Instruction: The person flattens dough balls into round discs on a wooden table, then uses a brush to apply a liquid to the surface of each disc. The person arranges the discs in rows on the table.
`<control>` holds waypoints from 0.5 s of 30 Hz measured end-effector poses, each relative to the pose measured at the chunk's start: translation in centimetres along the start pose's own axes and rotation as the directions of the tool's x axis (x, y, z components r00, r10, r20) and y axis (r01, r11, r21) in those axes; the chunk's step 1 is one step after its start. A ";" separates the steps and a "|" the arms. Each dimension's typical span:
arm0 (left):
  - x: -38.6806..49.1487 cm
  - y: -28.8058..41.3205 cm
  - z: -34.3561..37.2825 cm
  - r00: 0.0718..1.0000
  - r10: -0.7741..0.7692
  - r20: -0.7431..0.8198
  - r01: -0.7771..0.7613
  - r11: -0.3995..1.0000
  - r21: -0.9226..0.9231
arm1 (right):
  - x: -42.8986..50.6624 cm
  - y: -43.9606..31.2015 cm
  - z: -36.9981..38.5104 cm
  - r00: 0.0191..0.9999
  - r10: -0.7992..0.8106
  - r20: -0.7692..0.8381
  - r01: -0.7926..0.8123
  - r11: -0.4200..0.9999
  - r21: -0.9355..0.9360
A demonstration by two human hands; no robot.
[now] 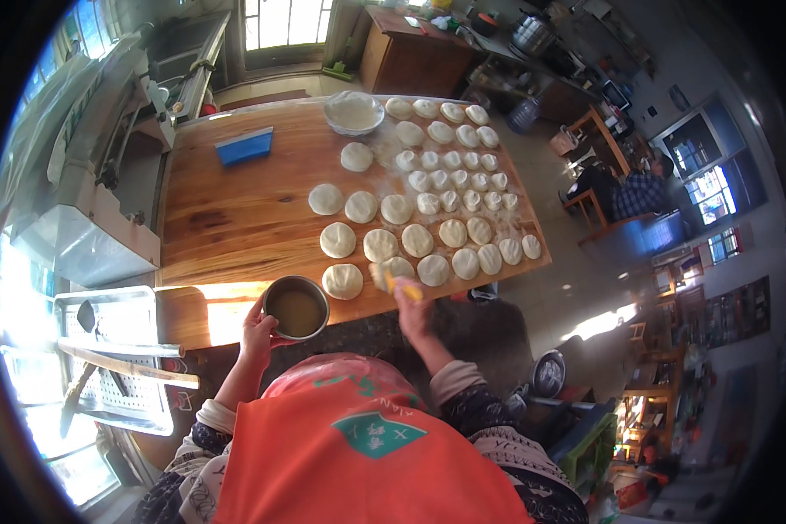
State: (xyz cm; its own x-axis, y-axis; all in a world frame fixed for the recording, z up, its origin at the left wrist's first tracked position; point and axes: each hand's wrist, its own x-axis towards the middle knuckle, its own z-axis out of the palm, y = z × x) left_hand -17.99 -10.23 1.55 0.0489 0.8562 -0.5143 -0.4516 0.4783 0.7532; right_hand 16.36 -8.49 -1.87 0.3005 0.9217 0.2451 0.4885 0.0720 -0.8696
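My left hand (260, 331) grips a round metal bowl (297, 308) by its side; a yellowish-brown liquid lies inside. In my right hand (411, 308) is a brush with a yellow handle (407, 290). Its pale bristles (381, 275) are over a flattened round of dough (398, 267) in the row nearest me, partly hiding it. Beside that sit a large dough round (342, 281) on the left and another round (433, 270) on the right. Farther back, several rows of small dough pieces (459, 178) lie on the floured wooden table (236, 216).
A blue dough scraper (244, 147) and a bowl of flour (354, 112) sit toward the table's back. On my left, a perforated metal tray (114, 406) holds a wooden stick (131, 365) and utensils. A seated person (638, 190) is across the room on the right.
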 end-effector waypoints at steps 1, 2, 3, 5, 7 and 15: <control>0.5 -0.2 0.2 0.999 -0.002 0.033 0.001 1.000 0.015 | 1.5 4.3 -1.5 0.976 0.219 -0.008 -0.215 0.962 0.169; 0.7 -0.2 0.1 0.999 0.003 0.049 -0.005 1.000 0.027 | 2.5 6.0 -2.8 0.913 0.405 -0.037 -0.347 0.823 0.450; 0.9 0.1 0.9 0.998 -0.013 0.064 0.012 1.000 0.011 | 3.1 8.9 -4.6 0.918 0.372 -0.135 -0.262 0.827 0.497; -0.2 1.2 1.7 0.999 -0.026 0.040 0.027 0.999 -0.023 | 4.1 7.2 -5.2 0.957 0.202 -0.208 -0.172 0.973 0.153; -0.8 1.6 2.5 0.998 -0.061 0.001 0.061 0.998 -0.011 | 4.0 5.6 -4.9 0.977 -0.114 -0.178 0.082 0.981 -0.177; 0.1 1.5 4.9 0.989 -0.125 0.078 0.116 0.987 0.111 | -4.7 -0.3 -1.9 0.955 -0.247 0.164 0.282 0.929 -0.241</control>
State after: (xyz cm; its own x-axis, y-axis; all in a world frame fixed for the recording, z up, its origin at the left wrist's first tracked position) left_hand -14.33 -8.52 4.64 0.1743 0.8021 -0.5712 -0.3414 0.5933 0.7290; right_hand 16.33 -13.58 -1.90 0.0318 0.9250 0.3786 0.7360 0.2347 -0.6350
